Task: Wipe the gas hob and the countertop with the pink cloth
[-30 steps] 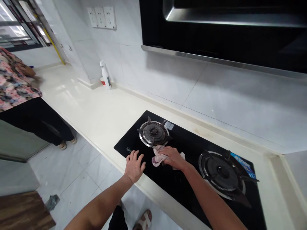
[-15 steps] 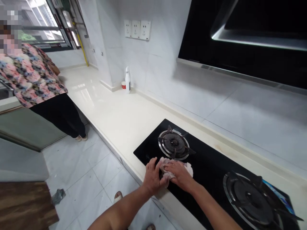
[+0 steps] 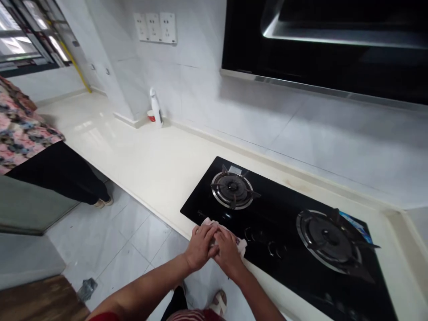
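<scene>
A crumpled pale pink cloth (image 3: 241,246) is bunched at the front edge of the black gas stove (image 3: 267,200), partly hidden under my fingers. My left hand (image 3: 199,248) closes on the cloth's left side. Against it, my right hand (image 3: 229,253) is wrapped over the cloth's middle, the thumbs and fingertips of both hands close together. Just beyond the hands is the left burner (image 3: 232,189) with its pan support. To their right lie the control knobs (image 3: 264,240) and the right burner (image 3: 329,238).
The cream countertop (image 3: 143,160) runs left to a white bottle (image 3: 156,108) and a red-and-white cup (image 3: 151,116) by the wall. A black range hood (image 3: 321,58) overhangs the stove. At the left stands another person in a floral top (image 3: 23,129).
Both hands have drawn the cloth back from beside the left burner to the stove's front edge, and they are closer together. The view has shifted to the right.
</scene>
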Tool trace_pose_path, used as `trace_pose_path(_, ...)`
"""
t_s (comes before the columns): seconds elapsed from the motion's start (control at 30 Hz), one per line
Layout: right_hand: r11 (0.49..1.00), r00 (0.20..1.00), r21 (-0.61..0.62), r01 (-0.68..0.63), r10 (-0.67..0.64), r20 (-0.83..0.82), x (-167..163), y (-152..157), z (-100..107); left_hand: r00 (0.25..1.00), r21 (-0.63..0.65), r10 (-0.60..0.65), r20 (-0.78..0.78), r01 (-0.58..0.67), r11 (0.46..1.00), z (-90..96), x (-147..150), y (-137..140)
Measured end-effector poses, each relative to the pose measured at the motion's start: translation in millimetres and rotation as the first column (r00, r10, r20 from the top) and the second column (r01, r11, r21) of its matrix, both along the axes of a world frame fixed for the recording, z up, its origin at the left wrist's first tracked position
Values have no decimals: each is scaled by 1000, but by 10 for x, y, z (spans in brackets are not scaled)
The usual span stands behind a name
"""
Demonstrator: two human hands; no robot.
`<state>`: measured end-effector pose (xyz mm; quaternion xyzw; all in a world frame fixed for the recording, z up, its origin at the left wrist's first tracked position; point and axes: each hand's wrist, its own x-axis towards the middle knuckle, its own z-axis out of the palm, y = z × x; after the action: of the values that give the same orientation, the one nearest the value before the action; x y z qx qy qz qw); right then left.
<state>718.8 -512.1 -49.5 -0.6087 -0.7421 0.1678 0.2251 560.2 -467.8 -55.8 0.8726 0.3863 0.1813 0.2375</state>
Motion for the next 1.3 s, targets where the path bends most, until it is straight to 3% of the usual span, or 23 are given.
trace_pose_path(0.13, 994, 983, -25, 108, -103, 154, 239, -657, -118, 976, -4, -218, 5, 218, 976, -50, 227, -346)
trace_pose_path(0.27, 964, 914, -40, 262, -235, 330, 680, -1333, -185, 874, 56, -485, 34, 483, 874, -44, 665, -596)
trace_pose_path(0.37, 936, 859, -22, 352, -313, 405, 839, -1612, -185, 799, 127, -601, 12, 595, 794, -47, 935, -657)
trace_pose_path(0.43, 919, 837, -31, 393, -344, 426, 815, -1636, -167, 792, 143, -611, 0, 605, 783, -60, 1009, -652)
trace_pose_path(0.6, 913, 828, -64, 404, -335, 451, 427, -1254, -97, 840, 76, -542, 4, 540, 838, -44, 688, -463)
trace_pose_path(0.73, 960, 903, -124, 250, -185, 387, -88, -648, -55, 915, 4, -404, -10, 404, 915, 36, 13, -122)
trace_pose_path(0.9, 996, 967, -92, -8, 31, 252, -859, 240, -15, 992, 27, -83, -93, 86, 996, 71, -939, 288)
trace_pose_path(1.1, 984, 955, -58, -170, 179, 235, -1611, 966, 185, 961, 116, 252, -113, -239, 964, 8, -1699, 572)
trace_pose_path(1.2, 978, 940, -51, -203, 209, 270, -1728, 1078, 226, 948, 150, 308, -85, -293, 944, -39, -1793, 651)
trace_pose_path(1.3, 981, 940, -30, -193, 194, 280, -1636, 980, 191, 955, 196, 292, -48, -277, 941, -62, -1676, 632)
